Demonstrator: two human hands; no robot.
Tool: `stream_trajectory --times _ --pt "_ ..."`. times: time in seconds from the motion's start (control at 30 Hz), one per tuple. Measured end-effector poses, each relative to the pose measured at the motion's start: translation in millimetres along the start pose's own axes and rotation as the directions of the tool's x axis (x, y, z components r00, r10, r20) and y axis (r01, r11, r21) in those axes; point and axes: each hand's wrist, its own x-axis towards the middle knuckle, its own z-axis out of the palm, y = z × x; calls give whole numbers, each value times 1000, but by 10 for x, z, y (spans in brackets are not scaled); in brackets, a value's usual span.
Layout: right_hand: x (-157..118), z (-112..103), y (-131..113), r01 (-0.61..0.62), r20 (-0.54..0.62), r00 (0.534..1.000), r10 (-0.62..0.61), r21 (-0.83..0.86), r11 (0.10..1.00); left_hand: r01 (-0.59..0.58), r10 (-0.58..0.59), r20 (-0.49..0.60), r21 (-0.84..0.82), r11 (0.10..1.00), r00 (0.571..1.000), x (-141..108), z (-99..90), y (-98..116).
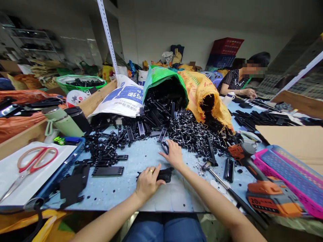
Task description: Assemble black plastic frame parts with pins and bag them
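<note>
My left hand [148, 181] rests on a black plastic part [165, 175] near the front of the light blue table [106, 191], its fingers wrapped over the part's left side. Farther forward, my right hand [173, 154] is at a small dark piece [165, 147], with thumb and fingers apart around it; whether it grips the piece is unclear. Just beyond lie loose black parts [130, 133] and a heap of small black pieces with metal pins [188, 131].
A green sack [164, 72] and an orange sack [199, 84] spill parts. On the right are a hammer [222, 181], an orange power drill [275, 195] and pink basket [264, 164]. Scissors [35, 161] lie left. Another person [234, 79] sits at the back right.
</note>
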Motion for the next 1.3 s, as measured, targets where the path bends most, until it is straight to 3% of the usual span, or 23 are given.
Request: stream_trajectory --times 0.07,0.1,0.2,0.27,0.33,0.43,0.5,0.57,0.63,0.73,0.83,0.87,0.93,0.97,1.03,1.1,1.13,1.2,1.3 --pt "232 -154 161 -40 124 991 51 -87 995 31 -49 124 137 990 991 169 164 -160" --pt "308 -242 203 -34 132 990 44 -81 996 61 -88 150 181 982 985 286 230 -223" --pt "364 -528 179 85 -23 996 -83 100 991 200 -229 93 248 948 969 705 293 -432" --pt "267 -674 91 193 -83 981 -177 265 945 318 -327 -7 255 913 945 946 197 -661" --pt "81 -716 8 237 -51 970 -237 420 876 464 -458 -87 252 849 885 1089 20 -982" --pt "-294 -575 -10 178 -11 973 -229 665 726 620 -603 -153 263 739 783 1134 -263 -1531" --pt "-542 -444 78 116 28 979 -202 739 664 674 -658 -156 258 693 736 1112 -391 -1837" --pt "-735 -375 217 84 119 968 -220 672 735 692 -685 -124 236 682 718 1096 -451 -2035" --pt "-850 -376 331 116 236 937 -259 490 864 688 -687 -84 200 698 722 1094 -461 -2103" --pt "-879 -374 308 251 348 881 -319 227 941 651 -650 -59 126 748 758 1073 -431 -1948" --pt "-775 -237 105 317 352 861 -368 196 928 576 -575 -23 50 816 817 939 -388 -1506" --pt "-724 -174 36 270 332 879 -342 245 931 545 -546 1 17 838 838 866 -371 -1315" --pt "-619 -63 -69 42 282 942 -180 435 899 489 -487 39 -61 870 872 701 -332 -916" --pt "-574 -25 -104 -102 278 958 -70 559 823 453 -449 69 -206 867 891 622 -309 -726" --pt "-512 10 -147 -306 310 946 92 770 560 417 -390 160 -466 780 907 495 -261 -404" --pt "-491 0 -165 -355 333 935 122 874 332 412 -373 205 -643 646 905 427 -222 -178" --pt "-494 -17 -163 -341 325 940 105 899 275 407 -385 197 -686 603 902 413 -213 -100" --pt "-512 -62 -133 -296 296 954 44 916 271 380 -417 129 -702 602 900 410 -228 5" --pt "-539 -147 -23 -189 246 966 -82 885 426 348 -393 62 -603 718 918 423 -316 100"
